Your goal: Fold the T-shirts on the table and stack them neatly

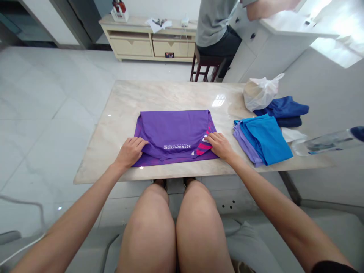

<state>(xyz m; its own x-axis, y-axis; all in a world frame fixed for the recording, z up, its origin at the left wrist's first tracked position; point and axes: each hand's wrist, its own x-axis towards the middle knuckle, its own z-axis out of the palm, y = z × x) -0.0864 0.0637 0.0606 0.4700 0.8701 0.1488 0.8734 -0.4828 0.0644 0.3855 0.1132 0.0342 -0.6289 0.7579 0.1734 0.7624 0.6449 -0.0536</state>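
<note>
A purple T-shirt (173,131) lies folded over on the marble-topped table, with white lettering and a pink striped patch near its front edge. At its left front corner, my left hand (132,151) pinches the fabric between thumb and fingers. My right hand (218,145) grips the opposite side, beside the pink stripes. A lower layer of the shirt shows along the front, under the folded part. To the right of my right hand lies a pile of folded clothes, a bright blue garment (265,138) over a lavender one (248,148).
The marble table (99,151) spans the middle. On its right are a white plastic bag (261,93), dark blue clothes (287,108) and a clear bottle (327,142) lying tilted. Beyond it, a person (216,24) sits on a dark stool (206,62) near a low cabinet (131,45).
</note>
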